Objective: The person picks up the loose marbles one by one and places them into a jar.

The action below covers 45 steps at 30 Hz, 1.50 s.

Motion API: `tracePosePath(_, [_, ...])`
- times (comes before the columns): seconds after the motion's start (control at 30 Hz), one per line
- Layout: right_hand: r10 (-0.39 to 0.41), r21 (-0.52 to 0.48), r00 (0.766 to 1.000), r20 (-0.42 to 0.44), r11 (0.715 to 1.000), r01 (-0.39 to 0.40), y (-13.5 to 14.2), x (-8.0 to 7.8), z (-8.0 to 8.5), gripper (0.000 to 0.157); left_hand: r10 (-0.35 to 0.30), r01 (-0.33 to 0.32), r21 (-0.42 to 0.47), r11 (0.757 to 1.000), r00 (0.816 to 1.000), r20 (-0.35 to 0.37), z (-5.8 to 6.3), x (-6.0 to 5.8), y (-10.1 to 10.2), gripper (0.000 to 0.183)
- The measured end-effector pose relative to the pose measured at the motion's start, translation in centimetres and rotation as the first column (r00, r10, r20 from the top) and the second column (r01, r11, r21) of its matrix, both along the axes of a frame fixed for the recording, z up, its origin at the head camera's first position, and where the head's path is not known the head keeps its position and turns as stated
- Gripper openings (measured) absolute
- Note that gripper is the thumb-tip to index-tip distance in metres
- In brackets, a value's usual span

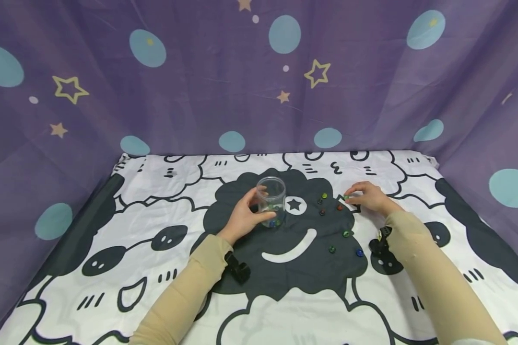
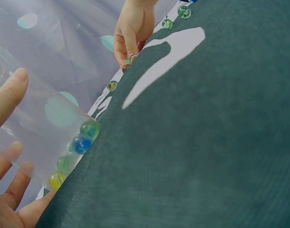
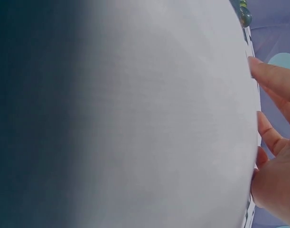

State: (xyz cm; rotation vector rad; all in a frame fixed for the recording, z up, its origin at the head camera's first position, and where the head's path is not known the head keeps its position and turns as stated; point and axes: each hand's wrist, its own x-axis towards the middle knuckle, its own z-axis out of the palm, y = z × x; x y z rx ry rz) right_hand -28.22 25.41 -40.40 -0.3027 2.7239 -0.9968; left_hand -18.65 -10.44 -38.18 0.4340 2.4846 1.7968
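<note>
A clear plastic jar (image 1: 271, 191) stands on the cloth, slightly left of a white star eye print. My left hand (image 1: 248, 215) grips it from the left, fingers behind and thumb in front. In the left wrist view, green, blue and yellow marbles (image 2: 82, 144) lie at the jar's bottom. To the right, my right hand (image 1: 368, 197) has thumb and index finger at a green marble (image 1: 347, 197), pinching it near the cloth. The right wrist view shows the fingers (image 3: 275, 80) at the cloth, but the pinched marble is hidden there.
Loose marbles lie between the hands: a yellow marble (image 1: 324, 195), a red marble (image 1: 339, 207) and a brownish marble (image 1: 322, 212). Nearer lie a green marble (image 1: 346, 234) and a blue marble (image 1: 359, 252). A purple curtain (image 1: 250, 86) hangs behind the cartoon-print cloth (image 1: 293, 316).
</note>
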Motion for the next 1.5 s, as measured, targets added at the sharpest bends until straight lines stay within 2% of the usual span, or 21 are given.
tracePosePath(0.2, [0.008,0.004,1.000,-0.014,1.000,-0.008,0.0,-0.1,-0.1,0.029,0.014,-0.014,0.005,1.000,1.000,-0.003,-2.7,-1.7,-0.3,0.071])
tracePosePath(0.27, [0.009,0.004,1.000,-0.011,1.000,-0.009,0.0,-0.1,-0.2,0.029,0.021,-0.021,-0.005,1.000,1.000,-0.011,-3.0,-1.8,-0.3,0.071])
tracePosePath(0.4, [0.007,0.003,1.000,0.004,1.000,-0.007,0.1,0.0,-0.2,0.028,0.026,-0.027,-0.022,0.999,0.999,-0.030,-3.2,-1.8,-0.3,0.071])
tracePosePath(0.53, [0.001,0.004,1.000,0.014,1.000,-0.001,0.1,-0.1,-0.2,0.028,0.022,-0.022,0.000,1.000,0.999,-0.043,-3.2,-1.8,-0.3,0.071])
tracePosePath(0.83, [-0.015,-0.020,0.999,0.033,1.000,0.016,-0.1,-0.1,0.1,0.028,0.017,-0.017,0.016,1.000,1.000,-0.023,-2.9,-1.7,-0.4,0.071])
tracePosePath(1.03, [-0.028,-0.005,0.998,0.051,1.000,0.028,-0.2,0.1,0.5,0.030,0.009,-0.009,-0.014,1.000,1.000,0.009,-0.1,0.0,0.0,0.067])
tracePosePath(1.07, [-0.028,-0.003,0.998,0.056,1.000,0.029,-0.2,0.2,0.6,0.030,0.012,-0.012,-0.026,1.000,1.000,0.014,0.0,0.0,0.0,0.067])
tracePosePath(1.27, [-0.032,-0.010,0.997,0.074,0.999,0.033,-0.2,0.4,0.9,0.031,0.026,-0.026,-0.028,0.999,1.000,-0.003,-2.8,-1.7,-0.4,0.071])
tracePosePath(1.4, [-0.034,-0.023,0.996,0.083,0.999,0.036,-0.1,0.5,1.0,0.031,0.028,-0.029,-0.021,0.999,0.999,-0.018,-3.1,-1.8,-0.4,0.071])
tracePosePath(1.5, [-0.041,-0.047,0.998,0.055,0.998,0.044,-0.1,0.7,1.2,0.031,0.028,-0.029,-0.017,0.999,0.999,-0.032,-3.0,-1.8,-0.4,0.071])
